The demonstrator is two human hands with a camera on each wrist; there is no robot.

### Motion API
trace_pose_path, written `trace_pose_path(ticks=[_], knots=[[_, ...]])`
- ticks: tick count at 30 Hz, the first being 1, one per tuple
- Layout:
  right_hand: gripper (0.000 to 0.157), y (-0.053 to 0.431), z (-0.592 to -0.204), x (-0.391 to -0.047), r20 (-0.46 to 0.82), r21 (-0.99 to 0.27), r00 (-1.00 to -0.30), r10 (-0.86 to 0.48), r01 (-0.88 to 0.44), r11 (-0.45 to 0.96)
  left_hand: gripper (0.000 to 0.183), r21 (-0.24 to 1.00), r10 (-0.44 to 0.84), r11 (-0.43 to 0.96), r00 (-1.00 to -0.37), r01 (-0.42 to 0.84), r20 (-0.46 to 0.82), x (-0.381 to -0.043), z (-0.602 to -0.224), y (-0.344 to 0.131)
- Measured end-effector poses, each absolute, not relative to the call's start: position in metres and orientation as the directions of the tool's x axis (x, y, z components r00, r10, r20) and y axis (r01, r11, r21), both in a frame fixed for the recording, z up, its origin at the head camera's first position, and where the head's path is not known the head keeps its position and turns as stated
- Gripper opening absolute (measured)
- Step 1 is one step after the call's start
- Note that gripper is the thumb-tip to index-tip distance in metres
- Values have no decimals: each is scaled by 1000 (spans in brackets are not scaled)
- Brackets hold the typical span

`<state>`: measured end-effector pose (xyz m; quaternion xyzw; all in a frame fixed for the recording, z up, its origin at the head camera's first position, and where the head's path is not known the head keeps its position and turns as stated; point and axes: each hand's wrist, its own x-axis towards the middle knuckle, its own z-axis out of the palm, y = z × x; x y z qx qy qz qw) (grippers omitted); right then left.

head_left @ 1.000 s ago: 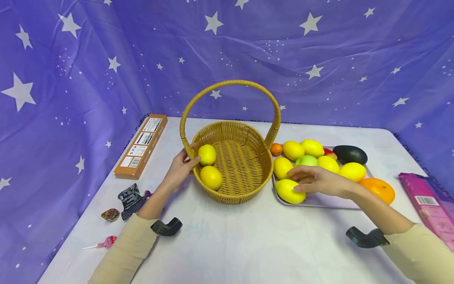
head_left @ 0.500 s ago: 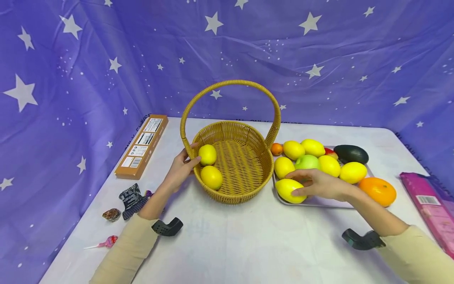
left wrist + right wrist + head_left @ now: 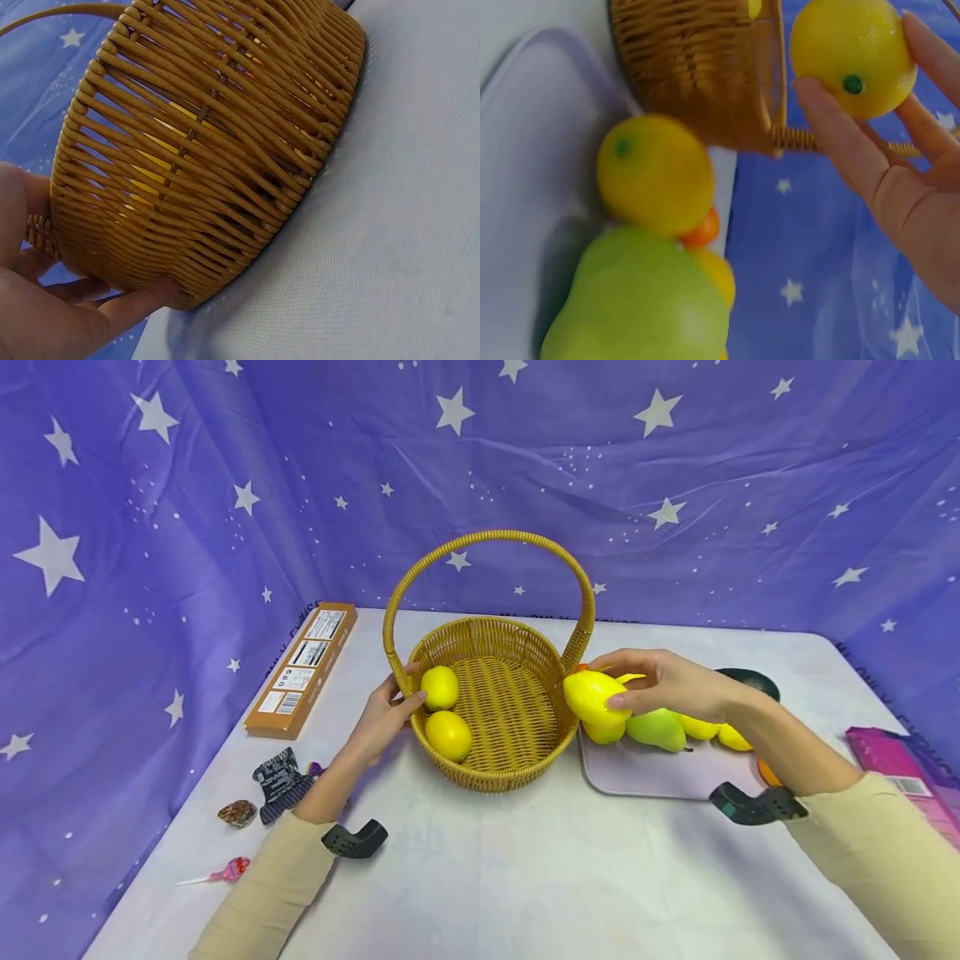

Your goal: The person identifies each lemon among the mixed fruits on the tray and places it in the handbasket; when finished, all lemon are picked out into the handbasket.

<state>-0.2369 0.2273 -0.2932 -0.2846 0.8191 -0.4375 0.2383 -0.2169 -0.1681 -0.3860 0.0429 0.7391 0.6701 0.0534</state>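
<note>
A round wicker basket (image 3: pixel 487 779) with a tall arched handle stands mid-table. My left hand (image 3: pixel 381 717) grips its left rim beside the handle's foot; fingers (image 3: pixel 142 306) lie against the outer weave in the left wrist view. Inside, against the left wall, are two lemons (image 3: pixel 447 736). Thumb and fingers of my right hand (image 3: pixel 675 681) pinch another lemon (image 3: pixel 591 693), raised beside the basket's right rim. Below it, a pale tray (image 3: pixel 645 783) bears a green pear (image 3: pixel 657 729) and more lemons, partly hidden by the hand.
On the tray's far side lies a dark green avocado-like fruit (image 3: pixel 752 680); an orange fruit (image 3: pixel 768 772) shows behind my wrist. A pink packet (image 3: pixel 900 768) lies far right. On the left are a long brown box (image 3: pixel 302 670), a dark wrapper (image 3: pixel 279 781) and a lollipop (image 3: pixel 228 870).
My right hand has lifted the lemon off the tray's near left corner and carried it up and left toward the basket. The left hand stays on the rim.
</note>
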Motion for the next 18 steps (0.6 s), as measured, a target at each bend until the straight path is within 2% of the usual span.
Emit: trace_pose_path(ticks=[10,13,18], knots=[[53,156,-310,-260,-227,-891,-599,-768,-190,412,55,996,118,91,-993,-12,-23,-218,-388,-168],[55,137,-319,-261,-286,-887,-559,-778,-152,435,55,996,111,87,-994,-14,-23,-218,-388,-168],[54,116,-330,-260,-366,-848,-492,-790,-172,501,55,996,112,85,-993,-14,-24,-218,-387,-168]])
